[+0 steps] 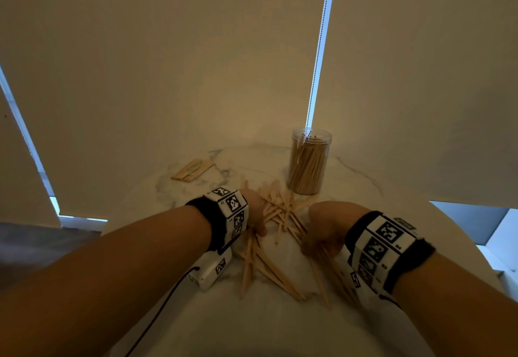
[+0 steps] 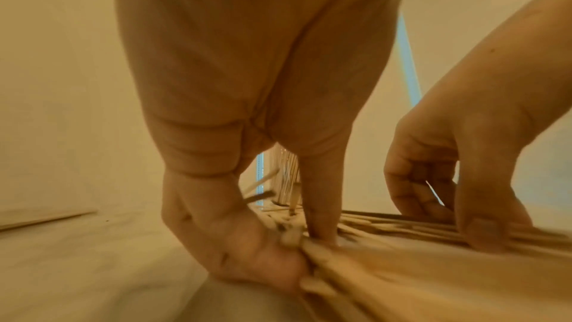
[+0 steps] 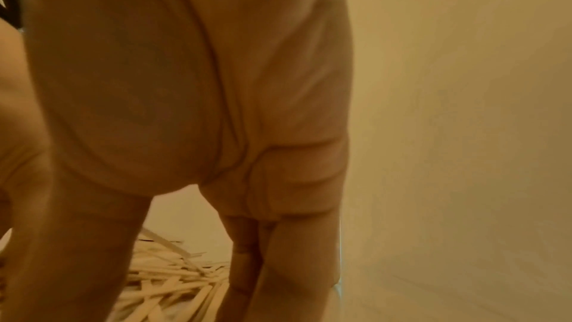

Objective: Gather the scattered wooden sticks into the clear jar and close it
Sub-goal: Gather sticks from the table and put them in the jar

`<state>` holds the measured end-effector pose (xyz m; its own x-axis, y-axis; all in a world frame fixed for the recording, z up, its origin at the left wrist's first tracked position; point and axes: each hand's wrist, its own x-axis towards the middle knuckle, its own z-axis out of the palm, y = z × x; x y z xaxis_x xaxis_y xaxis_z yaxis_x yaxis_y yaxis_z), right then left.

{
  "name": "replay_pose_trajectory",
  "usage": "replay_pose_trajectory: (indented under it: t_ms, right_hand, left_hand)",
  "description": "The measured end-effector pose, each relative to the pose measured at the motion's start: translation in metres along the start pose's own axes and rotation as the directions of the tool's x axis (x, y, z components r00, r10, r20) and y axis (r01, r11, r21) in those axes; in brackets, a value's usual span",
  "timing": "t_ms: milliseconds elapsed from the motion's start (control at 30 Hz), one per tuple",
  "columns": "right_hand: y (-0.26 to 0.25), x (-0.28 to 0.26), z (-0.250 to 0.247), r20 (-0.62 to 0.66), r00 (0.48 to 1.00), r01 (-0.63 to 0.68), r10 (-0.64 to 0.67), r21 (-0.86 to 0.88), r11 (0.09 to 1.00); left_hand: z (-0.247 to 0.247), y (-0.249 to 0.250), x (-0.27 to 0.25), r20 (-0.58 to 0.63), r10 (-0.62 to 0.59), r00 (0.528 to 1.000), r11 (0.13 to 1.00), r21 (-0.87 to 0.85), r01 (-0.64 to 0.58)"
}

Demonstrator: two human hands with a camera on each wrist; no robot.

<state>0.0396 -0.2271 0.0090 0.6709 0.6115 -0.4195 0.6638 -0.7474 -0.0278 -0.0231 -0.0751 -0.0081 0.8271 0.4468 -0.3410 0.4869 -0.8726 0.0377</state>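
Observation:
A heap of thin wooden sticks (image 1: 280, 216) lies scattered on the white marble table (image 1: 280, 328), between my two hands. My left hand (image 1: 256, 210) is down on the heap's left side; in the left wrist view its thumb and a finger pinch a bunch of sticks (image 2: 356, 266). My right hand (image 1: 322, 230) is on the right side, its fingers (image 2: 427, 195) curled round a blurred bunch of sticks (image 1: 325, 255). The clear jar (image 1: 309, 160) stands upright behind the heap, partly filled with sticks, with no lid on it. No lid is in view.
A small stack of flat wooden sticks (image 1: 192, 170) lies at the table's far left. Closed blinds with a bead chain (image 1: 322, 48) hang right behind the table. The table's round edge curves off at right (image 1: 462, 233).

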Motion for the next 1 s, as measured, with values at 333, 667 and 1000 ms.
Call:
replay_pose_trajectory:
  t_ms: [333,667,1000]
  right_hand:
    - [-0.006,0.005,0.001,-0.063,0.998,-0.035,0.021,-0.226,0.974]
    - [-0.002,0.017,0.002,-0.086,0.996,-0.057,0.039,-0.22,0.974]
    - [0.002,0.025,-0.012,-0.165,0.986,0.022,-0.022,-0.002,1.0]
  left_hand:
    - [0.002,-0.005,0.01,-0.03,-0.022,0.999,0.999,0.026,0.023]
    - [-0.005,-0.02,0.015,-0.022,-0.023,1.0,0.999,-0.033,0.022]
    - [-0.004,-0.032,0.037,-0.078,-0.151,0.985,0.652,-0.757,0.04]
